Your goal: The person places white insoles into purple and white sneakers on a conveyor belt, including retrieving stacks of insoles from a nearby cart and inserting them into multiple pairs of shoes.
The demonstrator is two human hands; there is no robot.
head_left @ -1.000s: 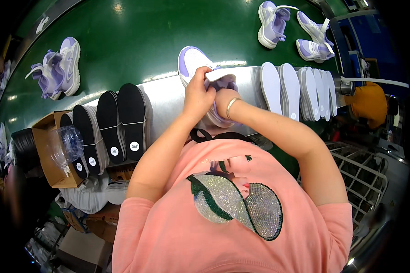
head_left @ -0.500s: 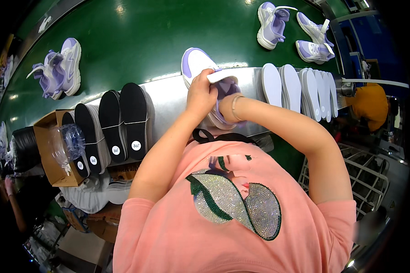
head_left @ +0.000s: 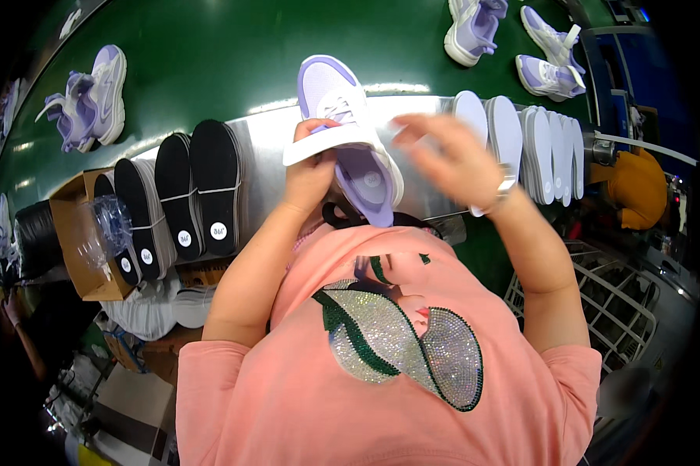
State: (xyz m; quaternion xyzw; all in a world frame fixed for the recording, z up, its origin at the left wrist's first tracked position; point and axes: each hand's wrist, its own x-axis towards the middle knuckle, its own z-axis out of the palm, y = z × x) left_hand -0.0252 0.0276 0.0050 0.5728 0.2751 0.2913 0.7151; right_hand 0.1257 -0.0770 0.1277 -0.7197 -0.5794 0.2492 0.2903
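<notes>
A lavender and white sneaker (head_left: 342, 116) lies on the metal ledge (head_left: 264, 151) in front of me, heel toward me. My left hand (head_left: 309, 169) grips a white insole (head_left: 330, 142) held across the shoe's opening. My right hand (head_left: 451, 155) hovers blurred to the right of the shoe, fingers spread, holding nothing. It is just in front of a row of white insoles (head_left: 521, 132) standing on edge along the ledge.
Black insoles (head_left: 183, 190) stand in a row at left beside a cardboard box (head_left: 86, 241). More lavender sneakers lie on the green belt (head_left: 210, 54) at far left (head_left: 90, 97) and top right (head_left: 474, 27). A wire basket (head_left: 598, 303) is at lower right.
My right hand has let go of the shoe and swung out to the right. My left hand has lifted the white insole across the shoe's opening.
</notes>
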